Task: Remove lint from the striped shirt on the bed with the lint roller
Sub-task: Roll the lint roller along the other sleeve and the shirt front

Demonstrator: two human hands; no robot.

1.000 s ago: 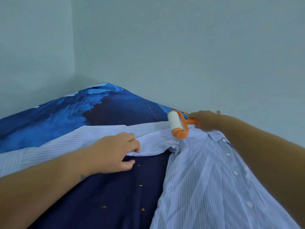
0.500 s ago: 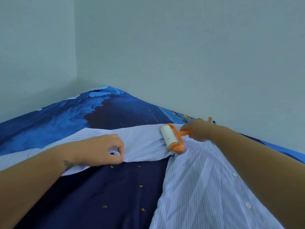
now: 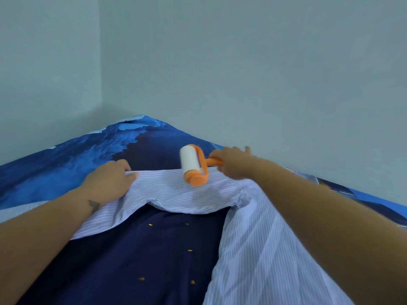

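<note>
A pale blue striped shirt [image 3: 248,249] lies spread on the bed, its sleeve [image 3: 174,192] stretched leftward across the dark sheet. My left hand [image 3: 110,182] grips the sleeve's far edge and holds it taut. My right hand [image 3: 231,160] is closed around the orange handle of the lint roller [image 3: 192,165]. The roller's white drum is tilted and sits at the sleeve's far edge, near the shoulder; whether it touches the cloth is unclear. My right forearm covers the shirt's button side.
The bed [image 3: 123,265] has a dark navy and blue patterned sheet with small orange specks [image 3: 189,250] on it in front of the sleeve. Plain walls [image 3: 242,73] meet in a corner close behind the bed.
My left hand shifted along the sleeve to its far edge and pulled it flat. The roller moved from the shoulder seam up toward the sleeve's far edge. The camera view dropped slightly.
</note>
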